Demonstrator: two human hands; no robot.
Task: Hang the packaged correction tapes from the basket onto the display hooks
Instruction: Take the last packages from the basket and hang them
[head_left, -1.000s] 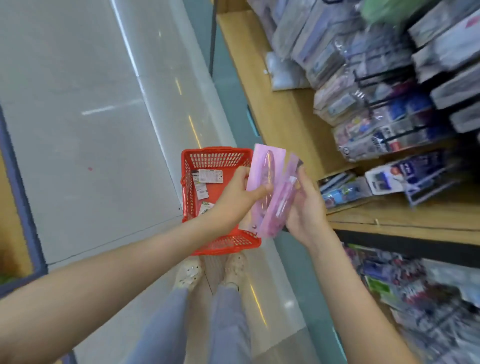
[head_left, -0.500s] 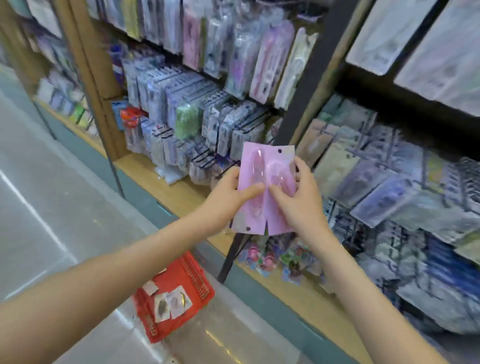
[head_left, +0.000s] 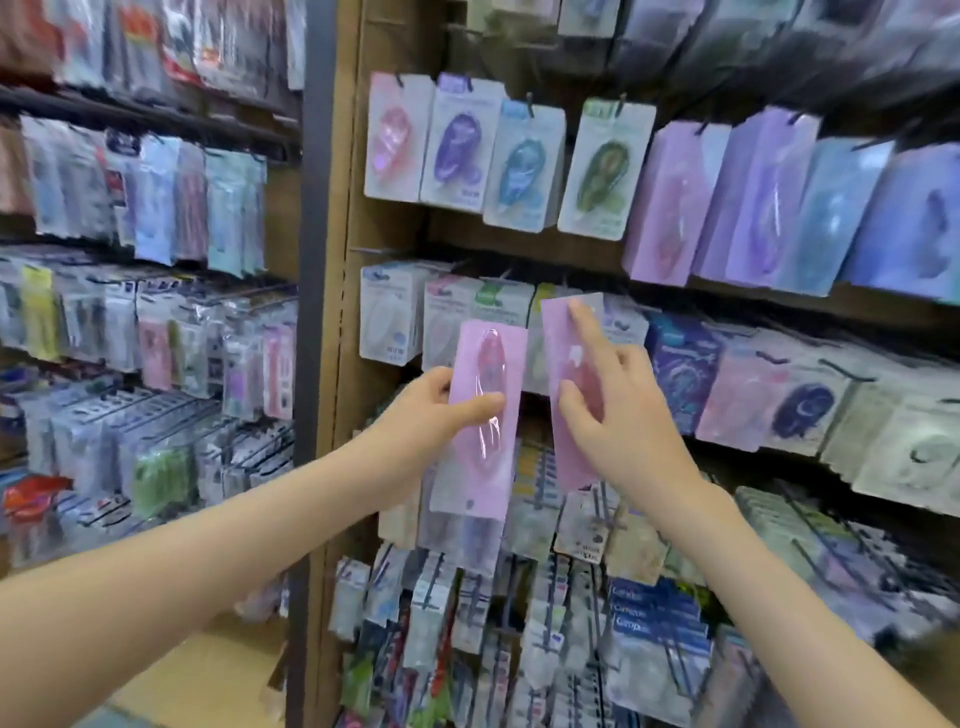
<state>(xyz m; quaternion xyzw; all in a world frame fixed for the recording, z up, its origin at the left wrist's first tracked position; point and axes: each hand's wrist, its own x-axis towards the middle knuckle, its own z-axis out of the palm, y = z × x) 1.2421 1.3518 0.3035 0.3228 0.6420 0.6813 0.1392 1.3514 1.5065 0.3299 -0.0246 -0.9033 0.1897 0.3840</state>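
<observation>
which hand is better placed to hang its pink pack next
Likely right: the right hand holds its pink blister-card correction tape higher, index finger by its top, nearer the matching pink hanging packs. The left hand grips its pink card lower.

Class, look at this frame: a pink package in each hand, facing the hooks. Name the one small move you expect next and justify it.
Probably raise the right package toward the pink stack on the upper row: the colours match, and the right hand holds it higher, index finger near its top. The left hand grips the left package lower.
</observation>
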